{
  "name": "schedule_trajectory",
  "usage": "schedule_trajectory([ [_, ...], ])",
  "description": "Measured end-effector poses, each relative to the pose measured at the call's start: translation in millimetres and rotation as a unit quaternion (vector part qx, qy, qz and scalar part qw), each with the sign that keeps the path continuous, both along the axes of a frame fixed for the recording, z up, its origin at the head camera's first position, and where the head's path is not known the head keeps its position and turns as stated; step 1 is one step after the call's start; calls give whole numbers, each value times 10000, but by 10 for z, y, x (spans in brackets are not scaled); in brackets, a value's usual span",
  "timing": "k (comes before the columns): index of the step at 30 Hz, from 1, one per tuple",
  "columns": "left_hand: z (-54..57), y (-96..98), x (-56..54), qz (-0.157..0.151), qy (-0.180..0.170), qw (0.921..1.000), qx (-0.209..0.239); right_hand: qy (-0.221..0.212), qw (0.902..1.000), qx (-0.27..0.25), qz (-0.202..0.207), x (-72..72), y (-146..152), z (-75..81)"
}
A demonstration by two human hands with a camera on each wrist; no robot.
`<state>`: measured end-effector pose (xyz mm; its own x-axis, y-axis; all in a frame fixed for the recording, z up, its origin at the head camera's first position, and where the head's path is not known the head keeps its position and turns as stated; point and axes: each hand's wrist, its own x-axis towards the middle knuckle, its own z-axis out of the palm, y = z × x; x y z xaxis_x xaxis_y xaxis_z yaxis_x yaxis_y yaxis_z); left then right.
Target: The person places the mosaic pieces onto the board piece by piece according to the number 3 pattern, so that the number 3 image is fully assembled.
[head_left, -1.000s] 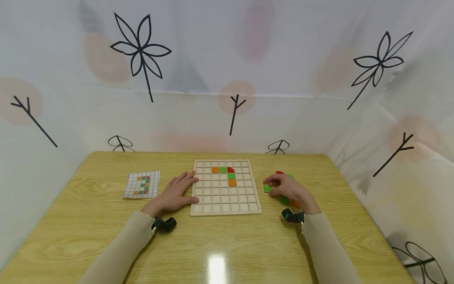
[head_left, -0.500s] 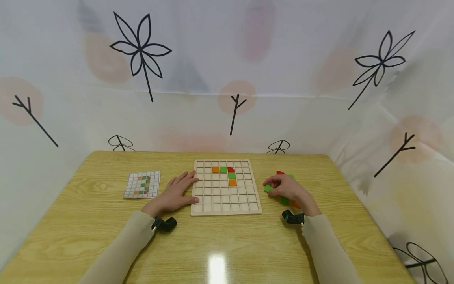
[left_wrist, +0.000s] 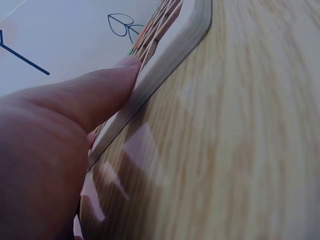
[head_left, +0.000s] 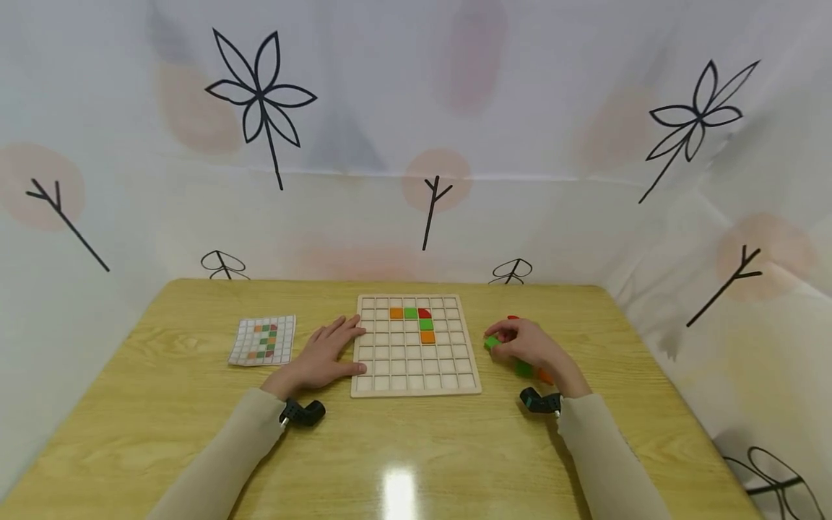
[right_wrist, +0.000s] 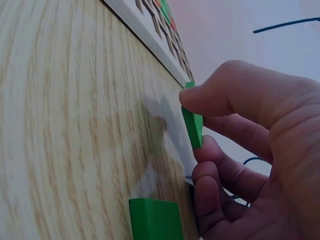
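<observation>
My left hand [head_left: 323, 357] lies with fingers spread over the left edge of a wooden grid board [head_left: 390, 368]; in the left wrist view its thumb rests on the board's rim. Orange, green and red tiles sit in several upper cells of the board, one green tile [head_left: 425, 324] above an orange tile [head_left: 427, 337]. To the right of the board my right hand [head_left: 529, 343] pinches a green square tile [right_wrist: 194, 122] between thumb and fingers, tilted above the table. Another green tile [right_wrist: 156, 220] lies on the table below that hand.
A printed pattern card [head_left: 262, 339] with coloured squares lies left of my left hand. Around and under my right hand are more tiles, among them an orange tile [head_left: 544, 376] and a dark green tile [head_left: 523, 368]. A patterned cloth [head_left: 364, 217] hangs behind the table.
The green tile at my right fingertips went from lying flat to being pinched and tilted up. My left hand stays on the board's edge.
</observation>
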<state>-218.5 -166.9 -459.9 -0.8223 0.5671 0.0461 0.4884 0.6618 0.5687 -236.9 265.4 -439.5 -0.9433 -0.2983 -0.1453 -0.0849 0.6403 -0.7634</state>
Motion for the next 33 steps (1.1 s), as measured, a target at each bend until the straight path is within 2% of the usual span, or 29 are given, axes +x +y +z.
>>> schedule_trajectory([
  [8, 6, -7, 15, 30, 21, 10000, 24, 328, 9994, 41, -112, 3, -21, -16],
  [18, 1, 1, 13, 21, -19, 10000, 14, 838, 9949, 546, 151, 25, -84, -49],
  [29, 0, 7, 9, 16, -5, 10000, -67, 838, 9953, 381, 309, 23, -203, -25],
  [33, -15, 0, 6, 36, 10, 9999, -104, 960, 9941, 369, 356, 39, -269, -5],
])
